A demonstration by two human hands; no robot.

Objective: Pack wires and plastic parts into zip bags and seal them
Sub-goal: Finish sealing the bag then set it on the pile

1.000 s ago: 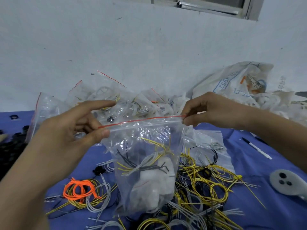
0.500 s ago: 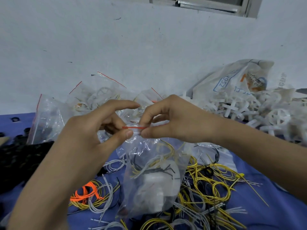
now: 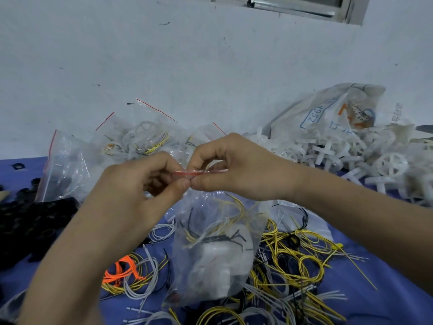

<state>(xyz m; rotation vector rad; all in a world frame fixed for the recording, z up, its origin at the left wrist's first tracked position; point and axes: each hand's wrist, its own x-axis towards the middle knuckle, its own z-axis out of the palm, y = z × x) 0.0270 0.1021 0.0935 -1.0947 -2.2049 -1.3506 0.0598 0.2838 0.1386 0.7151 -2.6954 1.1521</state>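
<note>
Since a second ago the right hand (image 3: 236, 170) has travelled leftward along the bag's mouth, so the two hands, then spread wide, now meet with their thumb tips touching.

Head view: the left hand (image 3: 136, 184) and the right hand both pinch the red zip strip (image 3: 192, 172) of a clear zip bag (image 3: 218, 249), thumbs below and forefingers curled over the top. The bag hangs from that pinch in the middle of the view, above the blue tabletop (image 3: 386, 296). Inside it lie yellow, black and grey wires over a white plastic part (image 3: 220, 261). How much of the strip is pressed closed cannot be told.

Under and around the bag, loose yellow wires (image 3: 300, 254) lie tangled on the tabletop, with an orange coil (image 3: 119, 270) to the left. Black parts (image 3: 30, 226) are heaped at the left edge. Behind the hands stand filled bags (image 3: 145, 134) against the wall, and to the right a pile of white plastic crosses and wheels (image 3: 351, 156) lies before a printed sack (image 3: 328, 109).
</note>
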